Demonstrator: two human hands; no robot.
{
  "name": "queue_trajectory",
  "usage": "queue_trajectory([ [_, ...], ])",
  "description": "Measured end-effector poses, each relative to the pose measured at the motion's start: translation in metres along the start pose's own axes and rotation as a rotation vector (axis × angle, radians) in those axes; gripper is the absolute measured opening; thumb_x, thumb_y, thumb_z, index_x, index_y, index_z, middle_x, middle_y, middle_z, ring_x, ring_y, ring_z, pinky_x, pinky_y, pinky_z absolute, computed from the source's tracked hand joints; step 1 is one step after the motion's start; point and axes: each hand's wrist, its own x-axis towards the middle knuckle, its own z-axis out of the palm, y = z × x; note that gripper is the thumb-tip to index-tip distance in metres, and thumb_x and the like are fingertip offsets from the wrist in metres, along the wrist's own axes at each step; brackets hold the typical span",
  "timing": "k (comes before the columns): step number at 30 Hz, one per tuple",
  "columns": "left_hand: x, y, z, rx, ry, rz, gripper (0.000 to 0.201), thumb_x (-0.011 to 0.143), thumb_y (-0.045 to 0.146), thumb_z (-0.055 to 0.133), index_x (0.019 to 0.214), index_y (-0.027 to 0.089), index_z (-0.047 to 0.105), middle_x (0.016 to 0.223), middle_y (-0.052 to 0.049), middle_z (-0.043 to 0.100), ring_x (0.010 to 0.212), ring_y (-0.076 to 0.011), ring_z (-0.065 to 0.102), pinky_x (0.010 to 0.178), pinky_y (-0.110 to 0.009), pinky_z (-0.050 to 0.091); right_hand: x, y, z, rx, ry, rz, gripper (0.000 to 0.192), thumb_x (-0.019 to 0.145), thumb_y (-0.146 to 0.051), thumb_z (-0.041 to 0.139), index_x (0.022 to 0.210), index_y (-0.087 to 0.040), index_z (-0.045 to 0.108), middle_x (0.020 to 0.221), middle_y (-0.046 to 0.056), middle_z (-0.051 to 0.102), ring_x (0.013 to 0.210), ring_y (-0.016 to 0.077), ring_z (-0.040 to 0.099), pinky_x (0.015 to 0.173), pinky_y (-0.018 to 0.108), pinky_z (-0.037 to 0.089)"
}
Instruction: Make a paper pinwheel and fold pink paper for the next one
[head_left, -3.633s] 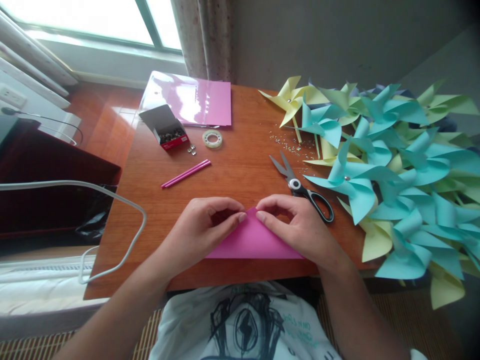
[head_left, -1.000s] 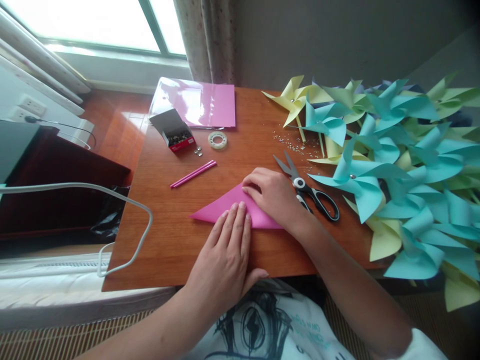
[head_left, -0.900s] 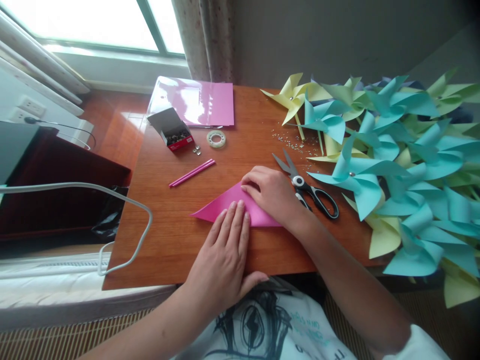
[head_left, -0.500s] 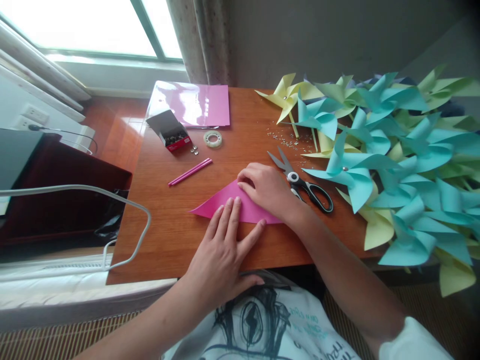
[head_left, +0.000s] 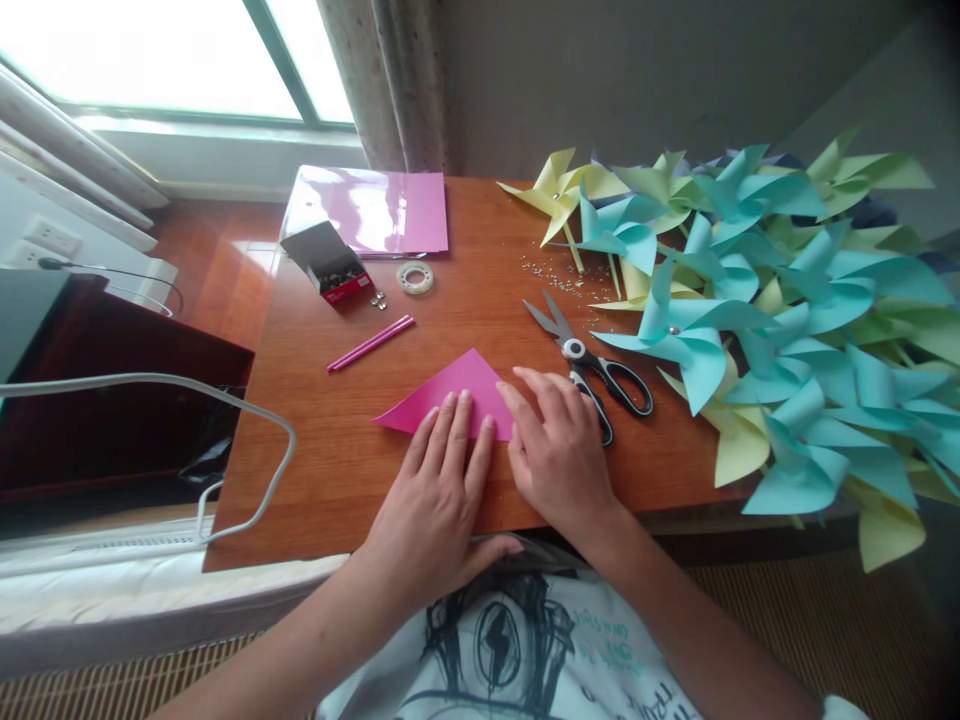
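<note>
A pink paper folded into a triangle point(head_left: 450, 392) lies flat on the wooden table point(head_left: 315, 450). My left hand point(head_left: 439, 490) rests flat on the table with its fingertips pressing the triangle's near edge. My right hand point(head_left: 559, 450) lies flat over the triangle's right corner, fingers spread. Black-handled scissors point(head_left: 592, 358) lie just right of my right hand, blades apart.
A heap of blue, yellow and green paper pinwheels point(head_left: 757, 300) fills the table's right side. Two pink sticks point(head_left: 370, 343), a tape roll point(head_left: 415, 277), a small open box of fasteners point(head_left: 330, 265) and a pink sheet stack point(head_left: 375, 198) lie at the back left. A white cable point(head_left: 225, 400) loops at left.
The triangle has been turned and pressed flat. My right hand slid from its top point down to its right corner. My left hand stays on the near edge.
</note>
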Motion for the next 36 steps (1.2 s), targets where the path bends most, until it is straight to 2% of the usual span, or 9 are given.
queue_trajectory([
  [3, 0.0, 0.0, -0.001, -0.018, 0.004, -0.001, 0.114, 0.08, 0.078, 0.055, 0.156, -0.002, 0.027, 0.165, -0.035, 0.012, 0.153, -0.0491, 0.008, 0.121, -0.06, 0.013, -0.012, 0.008, -0.003, -0.02, 0.038, 0.074, 0.046, 0.092, -0.01, 0.054, 0.137, -0.017, 0.06, 0.142, 0.016, 0.057, 0.126, 0.0359, 0.05, 0.104, 0.055, 0.044],
  [6, 0.0, -0.001, -0.002, -0.042, 0.014, 0.015, 0.11, 0.08, 0.077, 0.057, 0.159, 0.007, 0.026, 0.167, -0.031, 0.002, 0.153, -0.0506, 0.009, 0.121, -0.061, 0.014, -0.022, 0.012, -0.01, -0.014, 0.049, 0.099, 0.046, 0.093, -0.004, 0.048, 0.136, -0.015, 0.061, 0.14, 0.017, 0.057, 0.123, 0.0345, 0.052, 0.103, 0.055, 0.047],
  [9, 0.001, -0.002, -0.002, -0.058, 0.018, 0.034, 0.104, 0.08, 0.076, 0.057, 0.161, 0.018, 0.026, 0.168, -0.025, -0.012, 0.152, -0.0521, 0.008, 0.12, -0.063, 0.015, -0.031, 0.008, -0.014, 0.054, 0.065, 0.067, 0.045, 0.094, 0.001, 0.042, 0.132, -0.01, 0.063, 0.137, 0.019, 0.06, 0.122, 0.0319, 0.053, 0.105, 0.051, 0.049],
  [13, 0.002, -0.002, -0.003, -0.061, 0.007, 0.039, 0.102, 0.081, 0.074, 0.058, 0.161, 0.02, 0.026, 0.168, -0.024, -0.016, 0.152, -0.0526, 0.007, 0.12, -0.063, 0.015, -0.042, -0.004, -0.011, 0.141, 0.009, -0.012, 0.042, 0.097, -0.002, 0.04, 0.133, -0.004, 0.061, 0.132, 0.019, 0.065, 0.123, 0.0297, 0.055, 0.108, 0.047, 0.049],
  [17, 0.001, -0.003, -0.004, -0.045, 0.004, 0.049, 0.102, 0.083, 0.076, 0.054, 0.161, 0.018, 0.025, 0.168, -0.026, -0.012, 0.153, -0.0515, 0.008, 0.12, -0.063, 0.017, -0.052, -0.01, -0.008, 0.069, -0.059, -0.04, 0.047, 0.097, -0.005, 0.041, 0.142, -0.001, 0.053, 0.14, 0.019, 0.062, 0.13, 0.0307, 0.053, 0.111, 0.048, 0.047],
  [24, -0.025, -0.025, -0.016, 0.099, -0.066, 0.074, 0.104, 0.086, 0.076, 0.049, 0.16, 0.007, 0.025, 0.166, -0.028, 0.017, 0.155, -0.0412, 0.017, 0.123, -0.054, 0.015, -0.054, -0.01, -0.005, 0.018, -0.041, -0.052, 0.049, 0.093, -0.002, 0.043, 0.141, -0.001, 0.054, 0.141, 0.019, 0.062, 0.129, 0.0307, 0.055, 0.11, 0.048, 0.049],
  [27, -0.044, -0.04, -0.024, 0.161, -0.03, 0.001, 0.103, 0.088, 0.073, 0.048, 0.16, 0.004, 0.021, 0.165, -0.026, 0.024, 0.154, -0.0395, 0.022, 0.124, -0.054, 0.016, -0.053, -0.01, -0.006, 0.026, -0.037, -0.05, 0.05, 0.092, -0.001, 0.043, 0.141, -0.001, 0.055, 0.14, 0.02, 0.063, 0.129, 0.0305, 0.055, 0.109, 0.048, 0.05],
  [30, -0.06, -0.049, -0.029, 0.184, 0.011, -0.097, 0.1, 0.09, 0.069, 0.049, 0.161, 0.005, 0.018, 0.165, -0.025, 0.024, 0.152, -0.0417, 0.025, 0.122, -0.058, 0.019, -0.053, -0.01, -0.008, 0.039, -0.044, -0.053, 0.05, 0.091, -0.001, 0.044, 0.14, -0.001, 0.055, 0.14, 0.02, 0.063, 0.128, 0.0308, 0.056, 0.108, 0.048, 0.051],
  [36, -0.071, -0.043, -0.027, 0.171, 0.077, -0.229, 0.099, 0.092, 0.067, 0.046, 0.161, 0.002, 0.015, 0.165, -0.028, 0.023, 0.152, -0.044, 0.024, 0.121, -0.059, 0.023, -0.051, -0.011, -0.009, 0.044, -0.066, -0.041, 0.051, 0.091, 0.0, 0.046, 0.141, -0.001, 0.054, 0.14, 0.021, 0.062, 0.128, 0.0323, 0.055, 0.108, 0.049, 0.05],
])
